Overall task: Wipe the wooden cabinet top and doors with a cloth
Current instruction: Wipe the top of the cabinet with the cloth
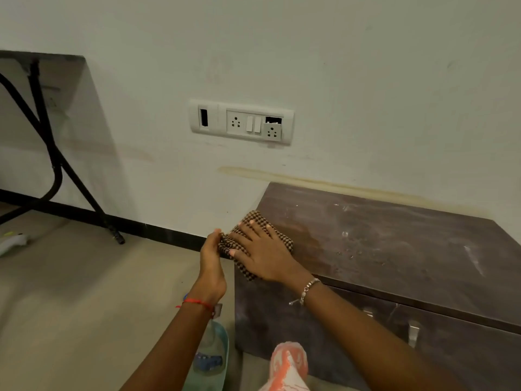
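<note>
clear plastic bottle on the floor | left hand pinches overhanging edge of brown-and-cream checked cloth | right hand flat, fingers spread, pressing cloth onto front-left corner of dark wooden cabinet top | white switch-and-socket panel on wall behind

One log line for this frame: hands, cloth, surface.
phase: wiping top | right hand: flat, pressing cloth on cabinet top left end | left hand: grips cloth edge | unwiped side: smears, droplets
</note>
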